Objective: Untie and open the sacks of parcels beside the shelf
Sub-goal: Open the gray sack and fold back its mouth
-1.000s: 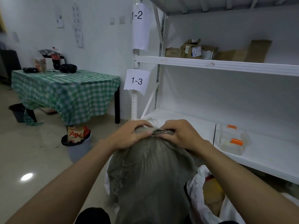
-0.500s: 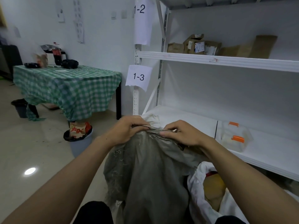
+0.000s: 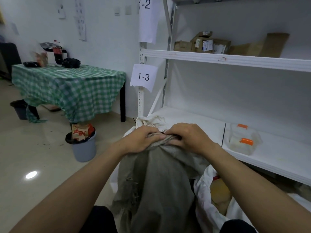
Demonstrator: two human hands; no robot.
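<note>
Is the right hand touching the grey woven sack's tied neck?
Touching. In the head view, the right hand curls its fingers onto the bunched neck of the grey woven sack.

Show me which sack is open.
The lower-right white sack: its mouth gapes, showing a parcel. The grey sack, gripped by left hand and right hand, and the cream sack behind are bunched shut.

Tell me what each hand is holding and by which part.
Both hold the grey sack by its bunched neck at the top: the left hand grips the neck's left side, the right hand pinches it on the right.
</note>
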